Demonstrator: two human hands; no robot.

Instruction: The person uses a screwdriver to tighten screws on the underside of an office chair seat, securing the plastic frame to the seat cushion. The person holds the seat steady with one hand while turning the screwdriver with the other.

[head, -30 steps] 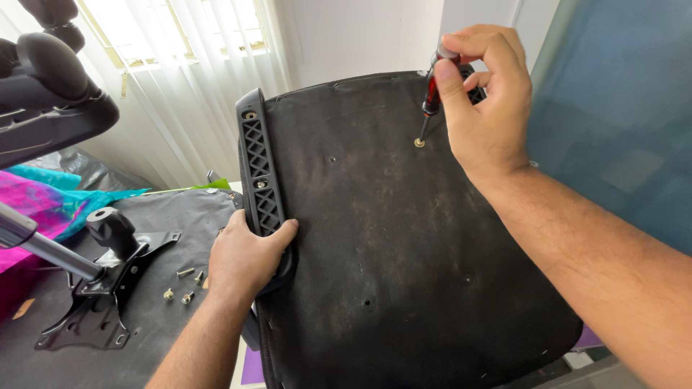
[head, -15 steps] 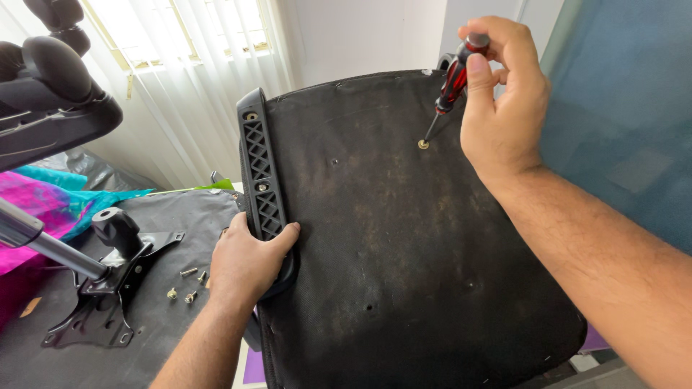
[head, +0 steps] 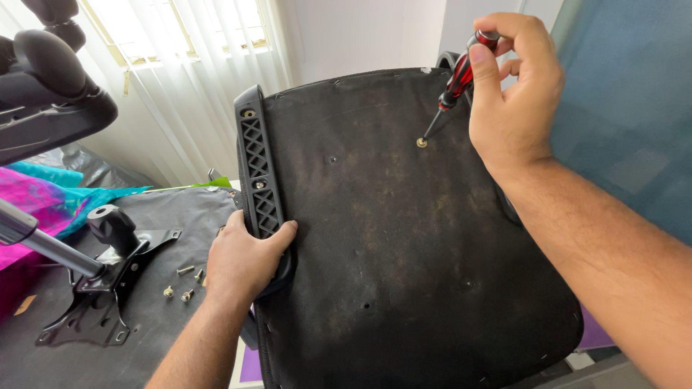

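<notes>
A black chair seat [head: 404,238] stands on edge with its dusty fabric underside toward me. My left hand [head: 245,259] grips the lower end of the black latticed armrest bracket [head: 258,169] fixed along the seat's left edge. My right hand [head: 515,94] holds a red and black screwdriver [head: 455,83] up at the seat's upper right. The tool's tip rests on a brass-coloured screw [head: 422,142] in the seat.
A black metal chair mechanism plate [head: 97,302] with a gas-lift cylinder [head: 43,245] lies at left on a dark sheet. Several loose screws [head: 184,282] lie beside it. A black chair back [head: 50,94] hangs at top left. Pink and teal cloth [head: 50,205] lies behind.
My right hand has shifted up and to the right on the screwdriver, turning its grip around the handle. The left hand has stayed on the bracket.
</notes>
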